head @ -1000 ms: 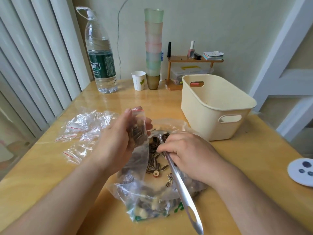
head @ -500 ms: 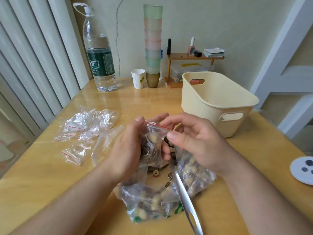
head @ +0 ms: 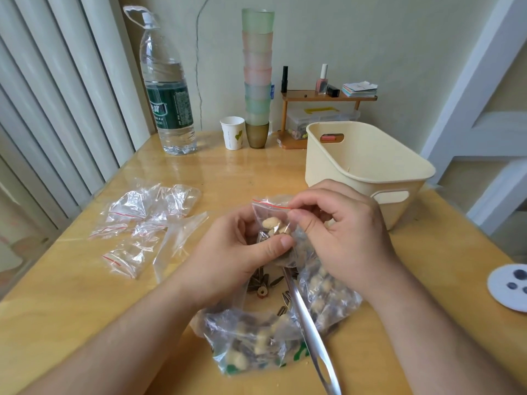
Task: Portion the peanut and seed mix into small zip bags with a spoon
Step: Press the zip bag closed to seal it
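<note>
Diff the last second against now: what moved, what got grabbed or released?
The right hand let go of the spoon, rose, and now pinches the red zip edge of the small bag. The spoon lies in the big bag. The left hand kept its grip on the small bag. Spare bags and basket unchanged.

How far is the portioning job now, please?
Done: the small clear zip bag already holds peanuts and seeds. In hand: the left hand grips it, the right hand pinches its red seal. Left: the empty small zip bags lie unfilled, the cream plastic basket shows no bags, and the silver spoon rests on the big mix bag.
</note>
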`<state>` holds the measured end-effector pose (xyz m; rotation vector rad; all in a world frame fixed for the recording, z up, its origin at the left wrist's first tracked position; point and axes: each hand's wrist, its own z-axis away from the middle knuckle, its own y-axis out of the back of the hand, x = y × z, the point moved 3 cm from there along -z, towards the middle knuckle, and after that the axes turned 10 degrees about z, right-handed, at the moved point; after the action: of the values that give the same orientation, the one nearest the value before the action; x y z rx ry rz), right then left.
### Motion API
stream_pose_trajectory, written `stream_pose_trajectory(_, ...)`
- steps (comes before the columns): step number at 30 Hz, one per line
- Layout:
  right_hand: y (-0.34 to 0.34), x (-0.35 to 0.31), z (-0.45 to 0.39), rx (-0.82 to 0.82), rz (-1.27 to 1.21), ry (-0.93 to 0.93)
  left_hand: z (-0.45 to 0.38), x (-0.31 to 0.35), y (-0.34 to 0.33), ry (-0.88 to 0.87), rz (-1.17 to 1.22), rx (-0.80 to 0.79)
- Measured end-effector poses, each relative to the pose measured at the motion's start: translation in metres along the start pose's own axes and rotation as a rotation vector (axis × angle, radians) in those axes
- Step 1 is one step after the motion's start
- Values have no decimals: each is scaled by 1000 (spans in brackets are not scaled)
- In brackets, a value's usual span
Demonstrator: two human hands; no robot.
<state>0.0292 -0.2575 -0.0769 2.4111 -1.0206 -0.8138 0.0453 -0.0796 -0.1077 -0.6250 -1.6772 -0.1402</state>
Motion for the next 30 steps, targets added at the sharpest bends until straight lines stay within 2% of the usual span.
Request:
stream_pose_trajectory(3, -2, 3, 0, -28, -73, -68, 2, 1, -3, -31, 55, 40)
stream_pose_trajectory(7, -3, 9, 1, -50, -259, -222, -1, 8, 8, -172, 8, 218)
stream_pose_trajectory(12, -7, 9, 1, -32, -456, -393, 2, 11, 11, -272, -27, 292)
stream_pose_trajectory(17, -13, 10, 1, -116, -692, -560, 2, 13, 16, -305, -7, 370)
stream_pose_trajectory(22, -18, 9, 3, -133, -759, -622, 1, 13, 18, -274, -2, 414)
stream_pose_trajectory(30, -19, 13, 4, -90, -619, -569, 0, 12, 21, -227, -90, 388)
